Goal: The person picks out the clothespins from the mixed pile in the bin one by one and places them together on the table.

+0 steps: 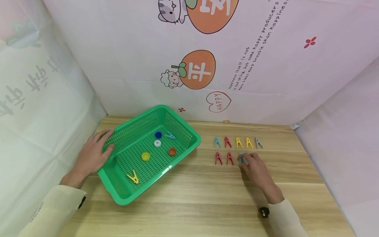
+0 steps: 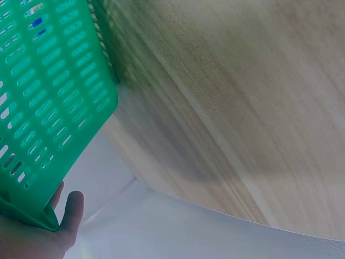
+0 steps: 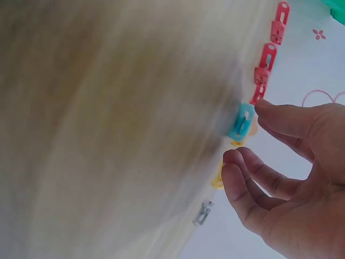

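My left hand (image 1: 93, 152) rests on the left rim of a green perforated basket (image 1: 160, 177), its fingers straight and thumb apart. In the left wrist view that thumb stands up beside the basket's corner. Over on the right, my right hand (image 1: 257, 169) reaches a light blue clothespin (image 3: 242, 122) at the end of the front row. Thumb tip and fingertips lie on either side of this clothespin, with a gap between them. To its left are two red clothespins (image 1: 218, 158). Behind them runs a row of light blue, red, yellow and grey clothespins (image 1: 259, 143).
Inside the basket lie a yellow clothespin (image 1: 134, 177), a blue clothespin (image 1: 169, 135), and blue (image 1: 158, 135), white (image 1: 157, 143), yellow (image 1: 145, 156) and orange (image 1: 172, 151) round caps. A printed white cloth (image 1: 142, 95) hangs behind the wooden table (image 1: 192, 207) and along both sides.
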`<state>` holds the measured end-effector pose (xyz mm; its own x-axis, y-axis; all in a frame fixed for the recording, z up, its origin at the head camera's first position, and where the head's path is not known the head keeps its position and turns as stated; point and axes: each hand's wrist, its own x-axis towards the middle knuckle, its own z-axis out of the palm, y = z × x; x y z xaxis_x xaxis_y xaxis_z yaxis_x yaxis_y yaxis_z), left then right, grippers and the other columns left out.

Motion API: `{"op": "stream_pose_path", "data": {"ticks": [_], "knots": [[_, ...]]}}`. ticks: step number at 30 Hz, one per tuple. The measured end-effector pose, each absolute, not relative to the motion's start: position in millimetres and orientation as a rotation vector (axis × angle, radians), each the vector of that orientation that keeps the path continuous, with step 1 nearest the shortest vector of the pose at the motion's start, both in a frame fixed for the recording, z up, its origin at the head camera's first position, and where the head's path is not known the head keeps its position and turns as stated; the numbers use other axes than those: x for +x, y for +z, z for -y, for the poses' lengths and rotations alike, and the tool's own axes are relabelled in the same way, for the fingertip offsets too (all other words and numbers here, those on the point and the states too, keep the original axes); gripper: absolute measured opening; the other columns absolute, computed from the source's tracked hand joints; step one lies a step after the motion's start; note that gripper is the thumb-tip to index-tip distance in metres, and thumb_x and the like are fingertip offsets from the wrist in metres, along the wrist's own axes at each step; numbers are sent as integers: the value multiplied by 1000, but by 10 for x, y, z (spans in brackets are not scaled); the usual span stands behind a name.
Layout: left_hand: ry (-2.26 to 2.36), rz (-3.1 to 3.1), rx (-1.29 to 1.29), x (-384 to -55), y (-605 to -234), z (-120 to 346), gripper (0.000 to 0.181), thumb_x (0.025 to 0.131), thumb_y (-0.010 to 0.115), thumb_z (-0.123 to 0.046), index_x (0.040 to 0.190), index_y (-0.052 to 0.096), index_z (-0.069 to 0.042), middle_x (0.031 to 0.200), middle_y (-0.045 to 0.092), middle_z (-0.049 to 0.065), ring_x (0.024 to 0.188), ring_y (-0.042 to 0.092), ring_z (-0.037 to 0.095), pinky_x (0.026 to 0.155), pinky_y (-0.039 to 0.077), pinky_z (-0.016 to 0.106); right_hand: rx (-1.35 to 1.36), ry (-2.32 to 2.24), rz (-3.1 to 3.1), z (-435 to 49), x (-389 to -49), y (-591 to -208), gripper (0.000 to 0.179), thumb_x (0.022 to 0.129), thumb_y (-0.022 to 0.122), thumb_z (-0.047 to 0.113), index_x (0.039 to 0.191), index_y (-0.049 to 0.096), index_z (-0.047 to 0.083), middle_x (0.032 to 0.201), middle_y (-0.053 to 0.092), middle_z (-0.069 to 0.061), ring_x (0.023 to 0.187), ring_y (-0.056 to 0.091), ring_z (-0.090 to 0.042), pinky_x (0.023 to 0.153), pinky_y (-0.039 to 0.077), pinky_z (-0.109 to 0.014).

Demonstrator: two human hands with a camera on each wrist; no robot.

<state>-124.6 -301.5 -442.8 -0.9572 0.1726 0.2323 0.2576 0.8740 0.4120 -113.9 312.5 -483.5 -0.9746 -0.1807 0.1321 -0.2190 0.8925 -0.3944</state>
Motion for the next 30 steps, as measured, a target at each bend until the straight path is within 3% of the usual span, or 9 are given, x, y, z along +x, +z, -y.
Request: {"op": "stream_pose_path", "data": {"ticks": [6,13,30], "knots": [[-676,2859,-325,-1250,-4421,3017,60,112,54,-22,167,39,-3,165,41,29,143,42,58,108,40,78,309,674,2914,-3161,-1114,-4721,38,103,75,9,139,66,-3,130,64,-34,112,67,-49,91,59,-67],[-678,2858,-322,-1249,-4430,3022,60,112,55,-22,167,39,-3,165,41,29,143,42,58,109,39,78,353,666,2828,-3141,-1127,-4628,38,102,76,6,137,67,-5,125,67,-34,101,71,-48,83,62,-64],[-669,2855,-323,-1254,-4447,3028,60,112,55,-22,167,40,-3,165,42,29,143,43,58,108,40,78,401,734,2823,-2854,-1219,-4459,30,105,73,8,134,71,1,124,70,-24,105,73,-42,87,64,-59]]}}
